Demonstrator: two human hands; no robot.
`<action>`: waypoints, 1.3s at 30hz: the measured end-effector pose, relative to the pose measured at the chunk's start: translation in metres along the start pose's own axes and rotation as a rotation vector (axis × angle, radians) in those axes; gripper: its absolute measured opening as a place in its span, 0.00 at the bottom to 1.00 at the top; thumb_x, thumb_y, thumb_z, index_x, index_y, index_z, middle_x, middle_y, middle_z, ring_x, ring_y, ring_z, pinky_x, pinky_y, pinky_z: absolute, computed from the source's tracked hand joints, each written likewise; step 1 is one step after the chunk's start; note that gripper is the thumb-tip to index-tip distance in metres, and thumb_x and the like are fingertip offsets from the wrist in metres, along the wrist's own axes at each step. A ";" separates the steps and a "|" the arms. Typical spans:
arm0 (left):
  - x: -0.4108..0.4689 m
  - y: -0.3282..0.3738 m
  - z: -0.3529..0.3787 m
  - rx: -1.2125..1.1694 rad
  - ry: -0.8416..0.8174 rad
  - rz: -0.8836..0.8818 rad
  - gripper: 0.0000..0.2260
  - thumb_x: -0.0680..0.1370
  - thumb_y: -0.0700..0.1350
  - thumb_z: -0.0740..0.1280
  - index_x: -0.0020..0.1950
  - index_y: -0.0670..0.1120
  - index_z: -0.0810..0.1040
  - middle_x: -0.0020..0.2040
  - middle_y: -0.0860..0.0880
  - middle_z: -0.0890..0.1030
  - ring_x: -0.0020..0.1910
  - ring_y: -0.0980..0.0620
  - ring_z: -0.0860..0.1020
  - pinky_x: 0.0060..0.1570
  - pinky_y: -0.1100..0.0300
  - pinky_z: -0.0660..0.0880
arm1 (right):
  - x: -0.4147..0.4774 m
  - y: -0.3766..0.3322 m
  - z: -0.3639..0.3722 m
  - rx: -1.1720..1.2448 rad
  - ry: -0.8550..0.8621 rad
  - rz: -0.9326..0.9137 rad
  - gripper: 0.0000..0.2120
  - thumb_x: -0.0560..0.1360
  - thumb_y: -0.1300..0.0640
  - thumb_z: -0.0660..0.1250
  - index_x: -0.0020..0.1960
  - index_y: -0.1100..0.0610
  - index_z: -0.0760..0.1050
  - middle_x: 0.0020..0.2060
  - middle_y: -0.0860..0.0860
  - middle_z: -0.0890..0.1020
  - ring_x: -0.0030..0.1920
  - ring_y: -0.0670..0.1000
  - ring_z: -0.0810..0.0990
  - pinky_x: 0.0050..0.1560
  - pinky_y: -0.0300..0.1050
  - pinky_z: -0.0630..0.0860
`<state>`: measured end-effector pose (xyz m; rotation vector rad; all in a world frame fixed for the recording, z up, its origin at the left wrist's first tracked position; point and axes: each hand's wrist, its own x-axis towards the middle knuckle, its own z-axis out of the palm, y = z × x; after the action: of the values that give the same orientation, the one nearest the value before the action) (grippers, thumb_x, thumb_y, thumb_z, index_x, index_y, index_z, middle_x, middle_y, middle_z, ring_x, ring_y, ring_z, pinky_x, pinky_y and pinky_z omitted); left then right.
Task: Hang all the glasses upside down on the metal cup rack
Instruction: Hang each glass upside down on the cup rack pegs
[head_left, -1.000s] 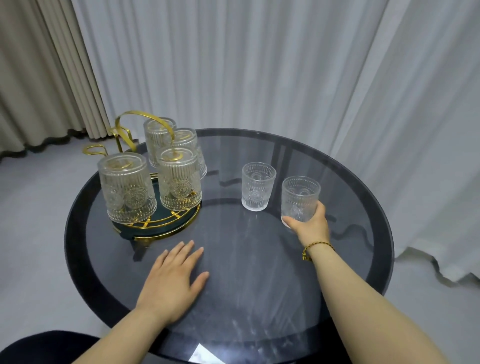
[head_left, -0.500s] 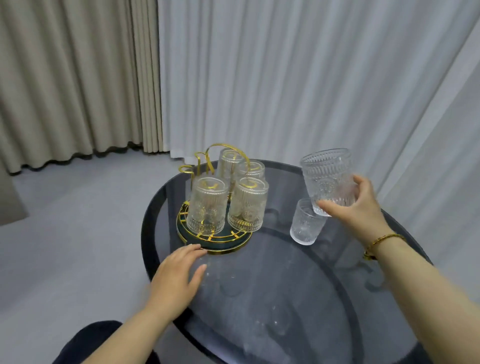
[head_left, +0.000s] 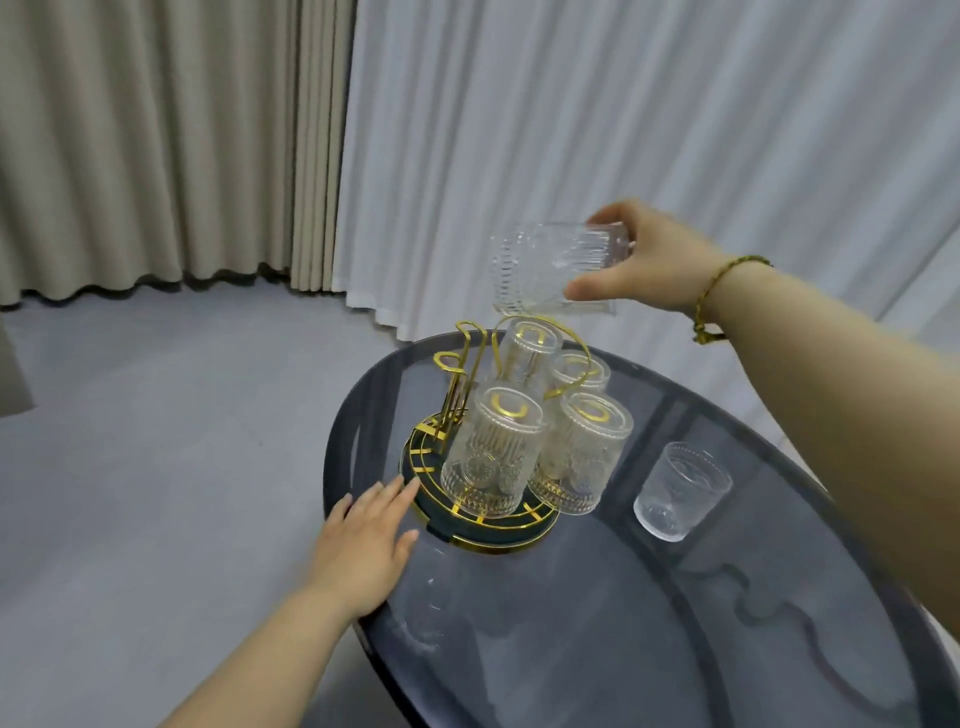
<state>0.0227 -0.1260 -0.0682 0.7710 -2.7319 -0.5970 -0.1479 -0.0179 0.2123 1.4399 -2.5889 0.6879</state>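
A gold metal cup rack (head_left: 464, 358) on a dark round base stands on the left part of the table. Several ribbed clear glasses (head_left: 491, 454) hang on it upside down. Two gold loops at the rack's back left carry nothing. My right hand (head_left: 641, 262) grips another ribbed glass (head_left: 540, 267), tipped on its side with its mouth to the left, in the air just above the rack. My left hand (head_left: 363, 545) lies flat on the table edge, fingertips touching the rack's base. One upright glass (head_left: 678, 491) stands on the table to the right of the rack.
The round dark glass table (head_left: 597, 623) has its edge close to my left hand. Beige and white curtains (head_left: 467, 130) hang behind it. Grey floor lies to the left.
My right hand has lifted the glass from the table, carried it left above the rack and tipped it sideways. My left hand has slid up to the rack's base. The camera has turned left.
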 end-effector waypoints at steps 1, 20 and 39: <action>0.001 -0.001 0.001 0.007 -0.002 -0.002 0.23 0.80 0.53 0.51 0.72 0.54 0.47 0.76 0.53 0.52 0.74 0.53 0.50 0.73 0.52 0.46 | 0.010 -0.006 0.004 -0.044 -0.023 -0.013 0.32 0.62 0.48 0.73 0.62 0.53 0.65 0.51 0.47 0.70 0.50 0.49 0.69 0.50 0.41 0.65; 0.004 -0.008 0.006 -0.028 0.035 0.014 0.22 0.79 0.54 0.49 0.72 0.56 0.49 0.76 0.56 0.52 0.74 0.56 0.48 0.73 0.54 0.43 | 0.099 -0.052 0.091 -0.531 -0.480 0.003 0.40 0.63 0.47 0.72 0.68 0.56 0.57 0.67 0.55 0.67 0.63 0.58 0.70 0.56 0.53 0.72; 0.006 -0.009 0.006 -0.030 0.044 0.016 0.21 0.79 0.54 0.49 0.72 0.57 0.49 0.76 0.57 0.51 0.74 0.57 0.47 0.73 0.55 0.41 | 0.100 -0.041 0.128 -0.691 -0.658 -0.030 0.39 0.64 0.44 0.71 0.66 0.62 0.59 0.62 0.57 0.72 0.59 0.60 0.73 0.58 0.56 0.73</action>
<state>0.0197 -0.1343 -0.0770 0.7450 -2.6799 -0.6090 -0.1522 -0.1698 0.1413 1.5968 -2.7500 -0.7619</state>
